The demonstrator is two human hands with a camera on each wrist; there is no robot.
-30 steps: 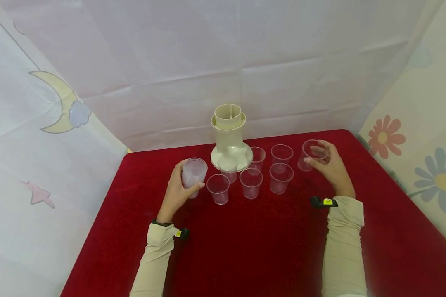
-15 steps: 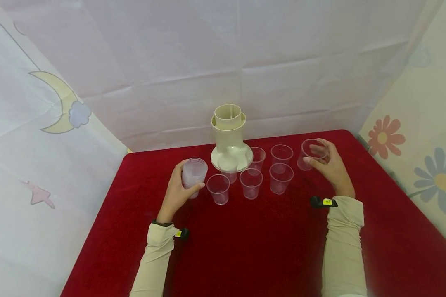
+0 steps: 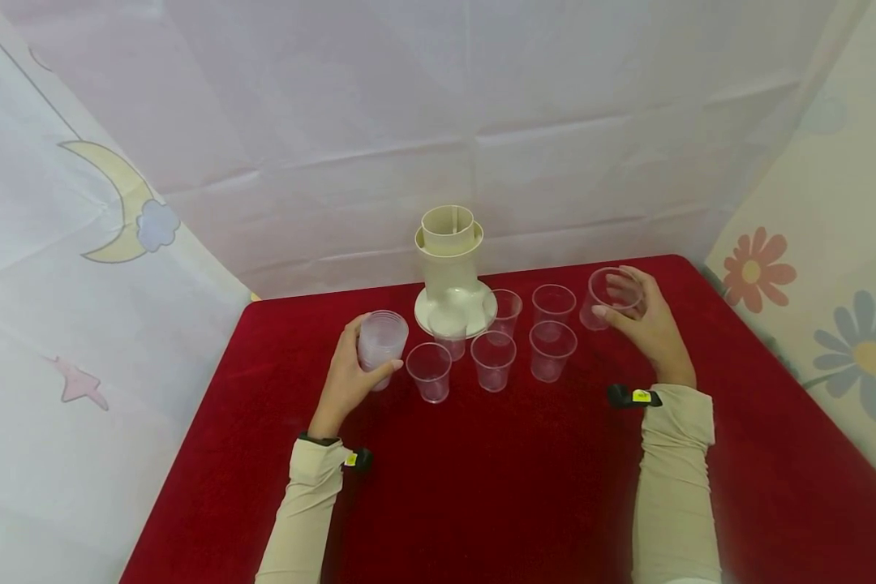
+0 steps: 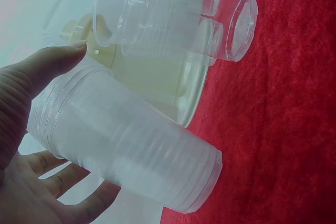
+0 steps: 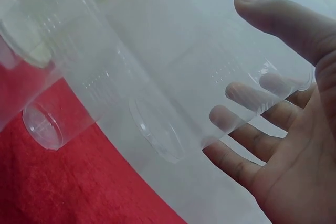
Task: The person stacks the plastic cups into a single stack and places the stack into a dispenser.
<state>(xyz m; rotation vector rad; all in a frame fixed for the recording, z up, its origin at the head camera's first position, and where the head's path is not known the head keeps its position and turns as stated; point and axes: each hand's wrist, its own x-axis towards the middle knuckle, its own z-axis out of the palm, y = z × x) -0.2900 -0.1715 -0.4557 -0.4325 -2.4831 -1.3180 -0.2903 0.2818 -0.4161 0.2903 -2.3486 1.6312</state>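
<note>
My left hand [image 3: 345,380] grips a stack of nested clear plastic cups [image 3: 381,341], its thumb on the near side. In the left wrist view the stacked cups [image 4: 131,135] lie tilted across the palm, with several rims bunched near the thumb. At the right, my right hand [image 3: 653,328] holds one clear plastic cup [image 3: 594,307] by its upper part. Through that cup's wall [image 5: 173,77] the fingertips show in the right wrist view. Whether its base touches the table cannot be told. Between the hands, several single cups [image 3: 493,365] stand upright in two rows.
A cream cylindrical holder [image 3: 445,272] with a round base stands behind the cups, close to the back wall sheet [image 3: 336,195]. Red cloth [image 3: 482,478] covers the table. Patterned sheets rise at the left and right sides.
My right hand has shifted slightly away from me and to the left, carrying its cup along. The left hand with the stack stays where it was.
</note>
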